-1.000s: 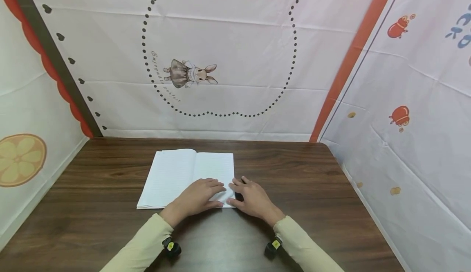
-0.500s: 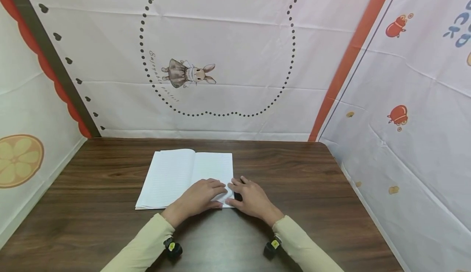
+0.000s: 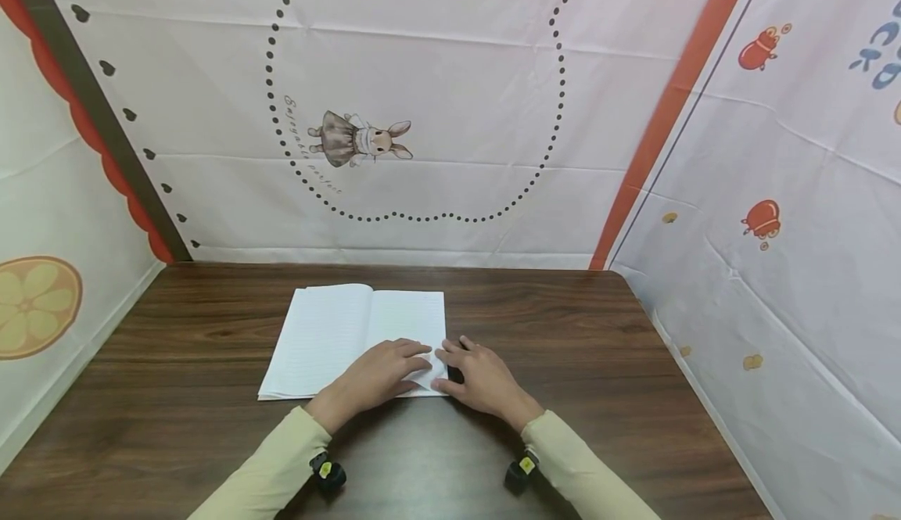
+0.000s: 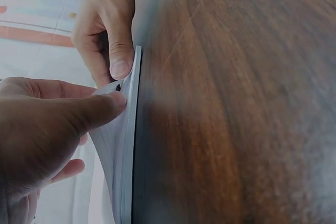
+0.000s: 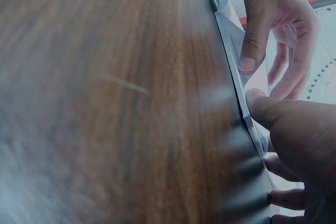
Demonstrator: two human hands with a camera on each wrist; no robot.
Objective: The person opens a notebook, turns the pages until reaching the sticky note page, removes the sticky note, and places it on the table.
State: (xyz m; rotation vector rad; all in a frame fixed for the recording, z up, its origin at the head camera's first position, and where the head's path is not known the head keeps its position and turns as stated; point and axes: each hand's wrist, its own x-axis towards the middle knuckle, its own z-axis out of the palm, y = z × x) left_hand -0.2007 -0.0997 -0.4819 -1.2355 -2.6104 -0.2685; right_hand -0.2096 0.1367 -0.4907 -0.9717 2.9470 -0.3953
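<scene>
An open lined notebook (image 3: 320,344) lies on the wooden table, its lower right part between the hands. My left hand (image 3: 373,375) is over the right-hand page (image 3: 407,317); in the left wrist view, the thumb and index finger of this hand (image 4: 47,124) pinch a raised, bent bit of the page (image 4: 107,135). At the notebook's lower right corner is my right hand (image 3: 486,379), fingers spread. In the right wrist view, the thumb of that hand (image 5: 299,135) touches the bent paper (image 5: 256,83), with other fingertips along the notebook's edge.
The brown table (image 3: 563,324) reaches back to a white cloth (image 3: 457,113) printed with a rabbit and dots. More printed cloth hangs at left and right. A black device is strapped to each wrist over pale sleeves.
My left thumb has drawn back slightly to the left, showing more of the page's lower edge. My right hand has hardly moved, and the notebook lies almost the same.
</scene>
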